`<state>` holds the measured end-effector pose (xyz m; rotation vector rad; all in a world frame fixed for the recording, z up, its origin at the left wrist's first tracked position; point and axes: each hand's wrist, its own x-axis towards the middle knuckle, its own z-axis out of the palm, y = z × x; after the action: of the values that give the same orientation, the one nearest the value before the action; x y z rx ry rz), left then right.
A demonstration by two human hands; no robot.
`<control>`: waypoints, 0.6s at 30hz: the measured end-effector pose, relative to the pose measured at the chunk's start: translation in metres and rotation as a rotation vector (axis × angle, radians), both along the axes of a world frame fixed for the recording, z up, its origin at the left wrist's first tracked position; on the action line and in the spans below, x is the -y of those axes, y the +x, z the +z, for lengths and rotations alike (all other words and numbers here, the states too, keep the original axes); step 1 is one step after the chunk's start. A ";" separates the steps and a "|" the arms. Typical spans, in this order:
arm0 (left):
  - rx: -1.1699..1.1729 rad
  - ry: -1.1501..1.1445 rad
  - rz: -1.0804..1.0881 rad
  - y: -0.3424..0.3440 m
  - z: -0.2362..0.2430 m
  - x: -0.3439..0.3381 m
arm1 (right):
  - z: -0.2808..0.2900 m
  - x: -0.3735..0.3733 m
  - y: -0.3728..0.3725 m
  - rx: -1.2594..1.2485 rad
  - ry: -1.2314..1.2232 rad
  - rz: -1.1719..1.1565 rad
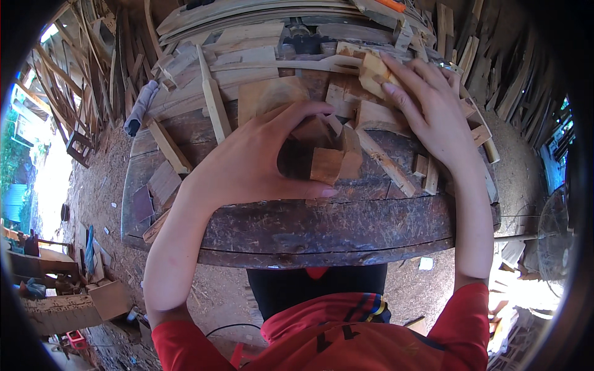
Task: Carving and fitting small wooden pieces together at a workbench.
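Note:
My left hand (247,161) curves around a wooden block (327,164) near the middle of the workbench (309,229). Its thumb lies along the block's near edge, and a finger reaches over the far side, where narrower wood pieces show. The hidden fingers leave the full grip unclear. At the back right, my right hand (433,105) grips a pale, angular wooden block (373,73) between thumb and fingers. Behind my left hand lies a flat square of wood (257,99), partly blurred.
A long tapered wood strip (212,99) lies left of my left hand. Small offcuts (427,173) sit below my right wrist. Brown sandpaper-like sheets (143,204) rest at the bench's left edge. Stacked boards (247,21) stand behind, and a fan (554,241) is at far right.

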<state>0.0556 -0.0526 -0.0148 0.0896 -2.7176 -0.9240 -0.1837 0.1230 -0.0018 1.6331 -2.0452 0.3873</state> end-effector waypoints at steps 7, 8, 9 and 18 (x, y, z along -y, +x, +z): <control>-0.048 -0.065 0.001 0.003 -0.001 0.002 | 0.004 0.003 0.010 0.032 -0.074 0.204; -0.050 -0.065 0.000 0.002 0.000 0.002 | 0.007 0.003 0.014 0.031 -0.074 0.203; -0.041 -0.043 -0.014 0.002 0.002 0.002 | 0.011 0.001 0.021 0.081 -0.070 0.299; 0.016 0.085 -0.037 0.004 0.004 0.008 | 0.001 0.005 0.046 0.367 0.047 0.615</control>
<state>0.0595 -0.0604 -0.0109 0.0642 -2.7033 -1.0536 -0.1377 0.1176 -0.0008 2.3484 -1.7444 0.9104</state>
